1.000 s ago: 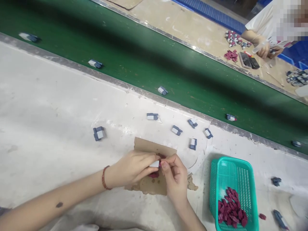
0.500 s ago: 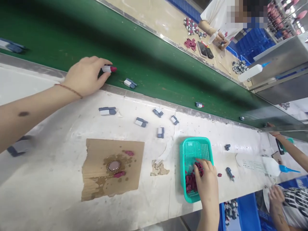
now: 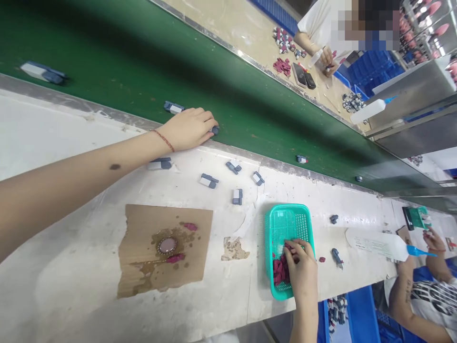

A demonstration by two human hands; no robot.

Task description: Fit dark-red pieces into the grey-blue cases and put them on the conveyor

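a: left hand (image 3: 189, 128)?
b: stretched to the far edge of the table (image 3: 71, 157), fingers curled down over a small grey part (image 3: 214, 129) right at the near edge of the green belt (image 3: 143, 62). pinched or only touched, cannot tell.
a: right hand (image 3: 303, 272)?
b: down in the teal basket (image 3: 285, 224) by the near edge, fingertips bent into the maroon pieces (image 3: 278, 267). closed on one or not, cannot tell.
a: around them?
b: more grey parts (image 3: 209, 180) loose near the belt; stained cardboard (image 3: 166, 247) left of the basket.

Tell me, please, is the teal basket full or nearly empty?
Nearly empty: the teal basket holds dark red pieces only at its near end, where the right hand reaches in.
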